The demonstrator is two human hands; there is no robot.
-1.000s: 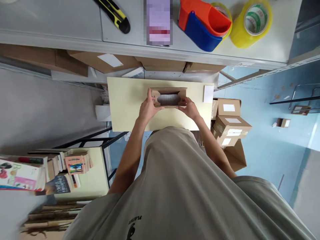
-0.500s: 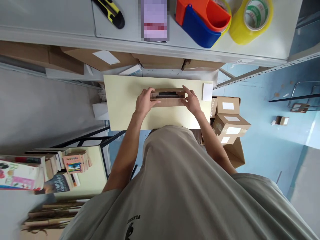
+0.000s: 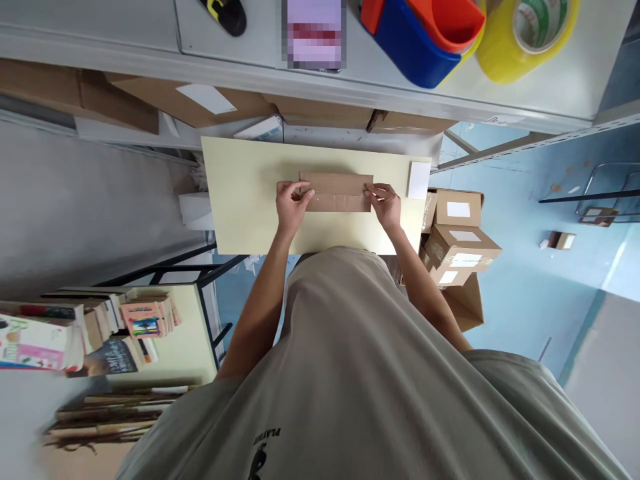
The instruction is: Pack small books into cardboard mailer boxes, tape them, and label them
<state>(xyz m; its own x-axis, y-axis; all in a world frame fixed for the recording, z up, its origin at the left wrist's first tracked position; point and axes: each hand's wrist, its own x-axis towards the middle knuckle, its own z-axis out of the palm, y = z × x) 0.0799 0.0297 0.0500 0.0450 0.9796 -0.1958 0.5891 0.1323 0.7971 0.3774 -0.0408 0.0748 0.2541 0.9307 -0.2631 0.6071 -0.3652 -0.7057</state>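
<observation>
A small brown cardboard box (image 3: 337, 192) lies on a pale yellow table (image 3: 245, 200), its top flaps folded down flat. My left hand (image 3: 291, 205) grips the box's left end with curled fingers. At the right end, my right hand (image 3: 386, 205) presses on the box with fingers bent over the flap. What is inside the box is hidden.
A grey shelf (image 3: 125, 33) above holds a yellow-black utility knife (image 3: 225, 12), an orange-blue tape dispenser (image 3: 425, 33) and a yellow tape roll (image 3: 525, 33). Labelled cardboard boxes (image 3: 460, 247) are piled right of the table. A white card (image 3: 418, 179) lies at the table's right edge. Books (image 3: 75, 327) stack at left.
The box was open with a dark object visible inside; its flaps are now closed flat. Both hands moved from the box's sides onto its ends.
</observation>
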